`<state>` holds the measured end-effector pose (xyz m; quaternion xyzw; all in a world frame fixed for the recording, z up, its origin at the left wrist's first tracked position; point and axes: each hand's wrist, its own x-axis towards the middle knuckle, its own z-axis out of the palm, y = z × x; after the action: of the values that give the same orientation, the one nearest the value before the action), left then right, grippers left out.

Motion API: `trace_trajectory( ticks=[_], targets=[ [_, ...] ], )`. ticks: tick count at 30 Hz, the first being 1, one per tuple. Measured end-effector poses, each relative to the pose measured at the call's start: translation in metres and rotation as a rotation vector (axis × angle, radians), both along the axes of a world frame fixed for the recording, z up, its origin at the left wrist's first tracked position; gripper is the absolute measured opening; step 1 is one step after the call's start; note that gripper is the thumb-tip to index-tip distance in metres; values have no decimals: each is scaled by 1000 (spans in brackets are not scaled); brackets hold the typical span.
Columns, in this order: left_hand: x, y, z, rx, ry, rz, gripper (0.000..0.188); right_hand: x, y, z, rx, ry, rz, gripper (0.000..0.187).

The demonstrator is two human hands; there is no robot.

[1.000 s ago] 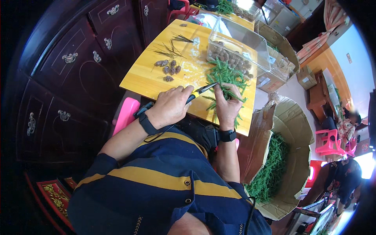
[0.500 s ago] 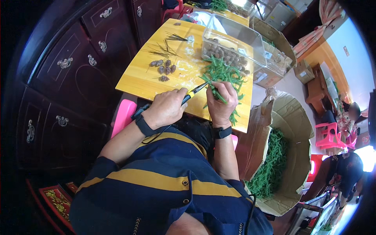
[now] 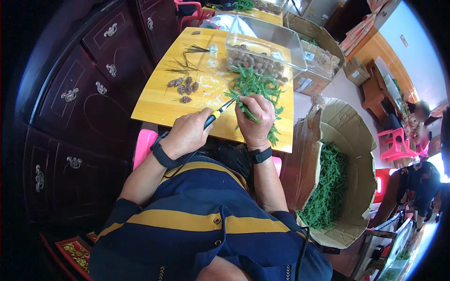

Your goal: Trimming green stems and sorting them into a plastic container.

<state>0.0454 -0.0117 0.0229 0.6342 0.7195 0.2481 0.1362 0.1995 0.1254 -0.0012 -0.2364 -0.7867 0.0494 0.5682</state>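
Observation:
My left hand is closed round the handles of long-nose pliers, black with yellow. Their metal tip reaches the green artificial pine sprig pinched in my right hand; the fingers hide exactly what the jaws touch. Just beyond my right hand, more green sprigs lie heaped on the yellow wooden table. Several small brown pine cones sit to the left of the heap. Behind them are thin dark wire-like stems, with white powdery specks nearby.
At the table's far right stands a clear plastic bin of brown pine cones. An open cardboard box of green sprigs is at my right. Dark cabinets line the left. Other people are at the right edge.
The view has shifted, so the table and bin sit slightly further left in the picture. Both hands keep their grips, with the pliers' tip still at the sprig.

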Motion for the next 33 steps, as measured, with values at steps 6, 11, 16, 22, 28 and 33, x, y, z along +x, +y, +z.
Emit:
trace_trajectory(
  ticks=[6,11,16,22,28,33],
  targets=[
    [2,1,2,11,-16,-1,28,5,2,1,-125,1,67,18],
    [-3,7,-3,8,-139,-35,28,14,10,4,-335,-18,188,12],
    [-30,10,-24,148,-446,30,30,47,33,5,-758,218,367,13],
    [-29,5,-18,-28,-56,24,34,102,60,7,-913,379,326,33],
    [-23,7,-35,-163,19,6,34,127,66,3,-1077,-50,155,39],
    [-19,11,-36,-179,85,9,34,125,78,-27,-1063,-447,107,58]
  ],
)
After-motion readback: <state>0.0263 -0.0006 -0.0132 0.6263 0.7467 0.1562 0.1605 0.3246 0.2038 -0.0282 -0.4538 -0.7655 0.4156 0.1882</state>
